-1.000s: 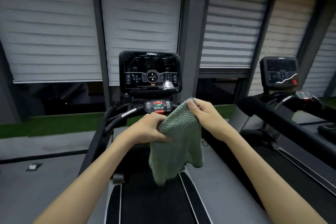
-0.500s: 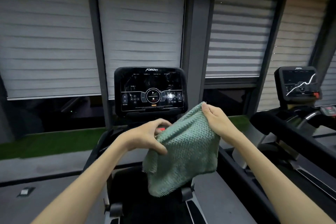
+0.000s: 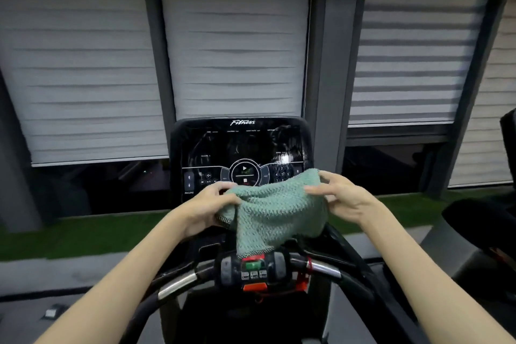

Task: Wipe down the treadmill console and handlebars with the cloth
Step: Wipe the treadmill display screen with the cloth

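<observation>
A green knitted cloth point(image 3: 272, 211) hangs spread between my two hands just in front of the black treadmill console point(image 3: 240, 148). My left hand point(image 3: 208, 208) grips the cloth's left edge and my right hand point(image 3: 339, 195) pinches its upper right corner. The cloth covers the console's lower right corner. Below it lies the handlebar point(image 3: 178, 282) with silver grip sensors and a control pod point(image 3: 252, 268) with green and red buttons. The cloth's bottom edge hangs down to the pod's top.
Closed grey blinds point(image 3: 231, 36) and dark window frames fill the wall behind the console. A strip of green turf point(image 3: 83, 234) runs along the floor. Part of a second treadmill point(image 3: 485, 220) shows at the right edge.
I have stepped closer: the console and handlebar now loom larger and nearer. Both hands have raised the cloth and spread it wider in front of the console's lower edge.
</observation>
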Action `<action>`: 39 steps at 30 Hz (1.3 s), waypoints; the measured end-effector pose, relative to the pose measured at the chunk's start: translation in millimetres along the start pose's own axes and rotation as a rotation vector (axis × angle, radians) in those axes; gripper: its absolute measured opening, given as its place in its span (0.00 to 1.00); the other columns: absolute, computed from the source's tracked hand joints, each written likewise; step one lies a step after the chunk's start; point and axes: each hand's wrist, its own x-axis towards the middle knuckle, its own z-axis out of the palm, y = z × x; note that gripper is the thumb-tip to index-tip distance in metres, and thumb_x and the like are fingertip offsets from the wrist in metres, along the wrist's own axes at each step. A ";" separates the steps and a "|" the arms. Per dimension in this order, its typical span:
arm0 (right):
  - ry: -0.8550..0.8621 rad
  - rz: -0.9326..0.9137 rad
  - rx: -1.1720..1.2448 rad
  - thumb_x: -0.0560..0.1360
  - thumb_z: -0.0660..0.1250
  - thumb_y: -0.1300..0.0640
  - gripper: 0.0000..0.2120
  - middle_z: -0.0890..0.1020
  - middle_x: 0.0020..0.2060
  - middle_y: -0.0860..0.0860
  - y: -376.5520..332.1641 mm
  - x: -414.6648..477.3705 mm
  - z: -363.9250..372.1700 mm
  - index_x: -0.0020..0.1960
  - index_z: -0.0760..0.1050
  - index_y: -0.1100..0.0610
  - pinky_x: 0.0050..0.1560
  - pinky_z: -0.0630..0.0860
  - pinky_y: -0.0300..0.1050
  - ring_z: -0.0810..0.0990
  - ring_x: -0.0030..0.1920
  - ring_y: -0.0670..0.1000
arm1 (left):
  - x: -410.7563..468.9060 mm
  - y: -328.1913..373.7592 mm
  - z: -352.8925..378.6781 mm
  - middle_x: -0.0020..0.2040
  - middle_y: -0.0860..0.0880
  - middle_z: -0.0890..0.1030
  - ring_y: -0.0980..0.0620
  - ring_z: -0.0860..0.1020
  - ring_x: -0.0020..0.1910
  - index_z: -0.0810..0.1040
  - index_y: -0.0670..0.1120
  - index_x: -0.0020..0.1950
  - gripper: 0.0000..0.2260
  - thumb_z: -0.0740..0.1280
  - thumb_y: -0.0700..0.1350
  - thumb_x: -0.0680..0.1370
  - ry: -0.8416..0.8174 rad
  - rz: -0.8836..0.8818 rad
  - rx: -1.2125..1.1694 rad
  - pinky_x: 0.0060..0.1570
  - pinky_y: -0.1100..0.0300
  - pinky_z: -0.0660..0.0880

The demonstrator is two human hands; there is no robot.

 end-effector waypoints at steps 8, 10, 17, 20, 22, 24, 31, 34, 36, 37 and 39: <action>0.072 -0.002 -0.227 0.69 0.69 0.77 0.41 0.83 0.51 0.62 0.1 97.2 -13.0 0.75 0.59 0.56 0.50 0.78 0.51 0.84 0.51 0.59 | 88.4 0.5 -59.4 0.56 0.41 0.84 0.42 0.81 0.58 0.60 0.62 0.74 0.52 0.82 0.35 0.59 -0.138 0.031 0.029 0.68 0.44 0.70; 0.125 -0.013 -0.330 0.71 0.70 0.74 0.41 0.86 0.44 0.56 -1.9 118.5 -16.6 0.76 0.55 0.56 0.48 0.78 0.50 0.85 0.46 0.54 | 105.2 3.3 -75.9 0.53 0.40 0.85 0.43 0.83 0.54 0.57 0.61 0.75 0.48 0.78 0.31 0.66 -0.184 0.041 0.104 0.60 0.51 0.75; 0.228 -0.090 -0.378 0.78 0.64 0.67 0.22 0.84 0.37 0.54 -5.7 177.1 -20.8 0.67 0.65 0.51 0.34 0.79 0.48 0.82 0.36 0.49 | 182.1 0.8 -89.9 0.49 0.46 0.80 0.52 0.78 0.41 0.71 0.55 0.71 0.23 0.66 0.37 0.78 0.032 0.036 -0.200 0.40 0.54 0.77; 0.192 -0.117 -0.345 0.78 0.63 0.68 0.15 0.82 0.34 0.53 -6.3 192.3 -28.5 0.63 0.71 0.57 0.34 0.76 0.43 0.80 0.34 0.48 | 204.2 -0.6 -82.1 0.49 0.46 0.84 0.51 0.82 0.42 0.72 0.54 0.68 0.19 0.68 0.40 0.79 0.081 0.099 -0.319 0.36 0.55 0.79; 0.152 -0.127 -0.351 0.76 0.67 0.67 0.15 0.82 0.41 0.57 -6.6 199.3 -37.9 0.62 0.75 0.61 0.45 0.78 0.45 0.81 0.42 0.51 | 212.8 -2.9 -80.6 0.46 0.44 0.85 0.50 0.83 0.41 0.74 0.55 0.66 0.27 0.77 0.42 0.69 0.041 0.157 -0.224 0.41 0.55 0.79; 0.121 -0.122 -0.421 0.70 0.73 0.67 0.19 0.82 0.50 0.59 -7.3 202.2 -49.8 0.60 0.78 0.60 0.54 0.77 0.42 0.80 0.50 0.51 | 216.9 -3.2 -83.6 0.48 0.43 0.85 0.46 0.84 0.48 0.78 0.55 0.62 0.36 0.85 0.46 0.57 0.014 0.175 -0.031 0.50 0.54 0.80; 0.058 -0.153 -1.073 0.71 0.74 0.59 0.08 0.81 0.38 0.39 -9.4 217.2 -78.0 0.43 0.83 0.46 0.49 0.73 0.40 0.78 0.42 0.39 | 232.2 16.6 -73.6 0.41 0.53 0.83 0.54 0.81 0.42 0.84 0.56 0.42 0.03 0.77 0.51 0.71 0.283 0.315 0.769 0.35 0.73 0.70; 0.026 -0.117 -1.085 0.75 0.70 0.54 0.19 0.75 0.26 0.41 -11.3 223.8 -91.5 0.26 0.77 0.44 0.39 0.67 0.41 0.71 0.30 0.40 | 240.9 21.0 -71.8 0.49 0.47 0.78 0.49 0.76 0.49 0.85 0.49 0.45 0.07 0.71 0.51 0.77 0.290 0.283 0.879 0.48 0.63 0.70; -0.008 -0.118 -1.003 0.74 0.71 0.50 0.14 0.77 0.30 0.46 -15.2 224.9 -96.9 0.31 0.80 0.51 0.39 0.67 0.42 0.71 0.33 0.45 | 244.0 23.5 -71.8 0.50 0.48 0.78 0.50 0.75 0.50 0.83 0.46 0.44 0.11 0.68 0.51 0.79 0.245 0.238 0.853 0.54 0.56 0.70; -0.015 -0.096 -0.935 0.74 0.71 0.50 0.13 0.78 0.32 0.51 -17.7 225.0 -97.2 0.34 0.82 0.56 0.39 0.67 0.42 0.71 0.33 0.47 | 244.8 24.4 -70.1 0.45 0.47 0.79 0.49 0.76 0.45 0.81 0.42 0.42 0.15 0.66 0.51 0.80 0.221 0.213 0.812 0.49 0.54 0.71; -0.003 -0.050 -0.818 0.74 0.71 0.54 0.12 0.80 0.33 0.55 -21.3 226.0 -94.3 0.38 0.83 0.62 0.37 0.69 0.38 0.74 0.33 0.45 | 247.3 26.4 -62.2 0.34 0.47 0.73 0.50 0.70 0.36 0.75 0.37 0.37 0.18 0.64 0.50 0.80 0.238 0.164 0.701 0.39 0.55 0.65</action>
